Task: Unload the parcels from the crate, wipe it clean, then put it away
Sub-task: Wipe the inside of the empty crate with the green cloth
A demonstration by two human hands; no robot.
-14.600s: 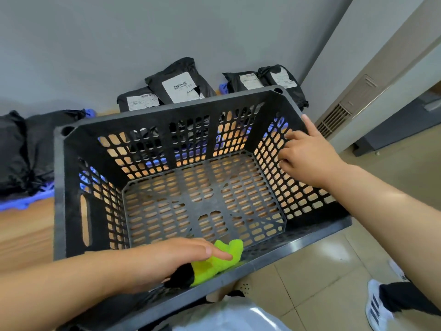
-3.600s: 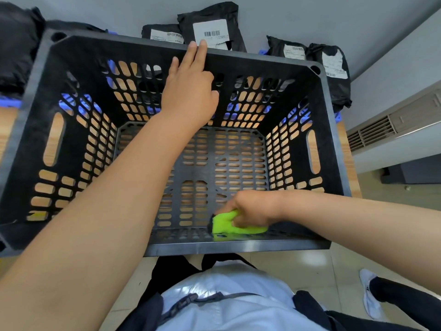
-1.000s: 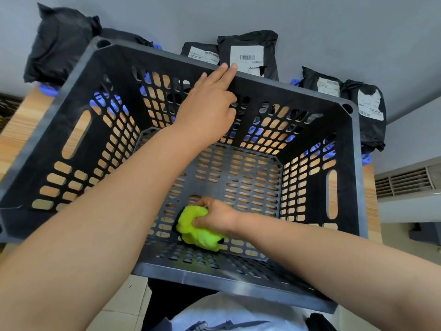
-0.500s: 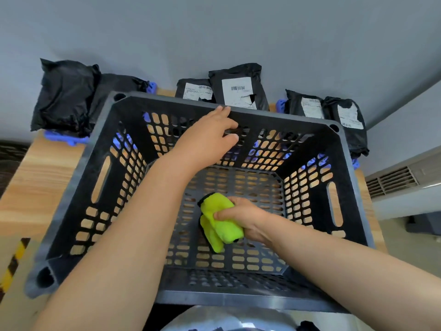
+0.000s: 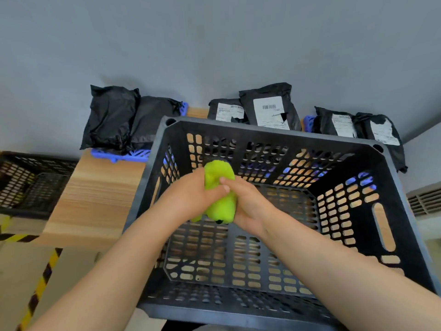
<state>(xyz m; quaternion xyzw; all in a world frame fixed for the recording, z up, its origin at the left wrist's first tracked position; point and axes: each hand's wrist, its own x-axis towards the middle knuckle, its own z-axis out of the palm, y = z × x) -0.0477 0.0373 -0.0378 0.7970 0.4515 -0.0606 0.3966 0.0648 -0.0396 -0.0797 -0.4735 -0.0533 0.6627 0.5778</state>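
The black perforated crate (image 5: pixel 386 218) stands on the wooden table with nothing inside it. Above its open top, both hands hold a bright green cloth (image 5: pixel 219 187) bunched into a roll. My left hand (image 5: pixel 191 197) grips the cloth from the left, thumb across it. My right hand (image 5: pixel 248 206) curls round it from the right. Several black parcels with white labels lean against the grey wall behind the crate: one pair (image 5: pixel 269 111) in the middle, another (image 5: pixel 358 130) at the right, and unlabelled ones (image 5: pixel 114 118) at the left.
The parcels sit on blue plastic trays (image 5: pixel 124 155). The wooden table (image 5: pixel 95 199) shows bare left of the crate. Another black crate (image 5: pixel 31 182) sits lower at the far left. Yellow-black tape (image 5: pixel 40 285) marks the floor. A wall vent (image 5: pixel 424 201) is at right.
My left hand left the crate's far wall and came to the cloth. My right hand lifted the cloth off the crate's bottom. Both hands now hold it above the crate.
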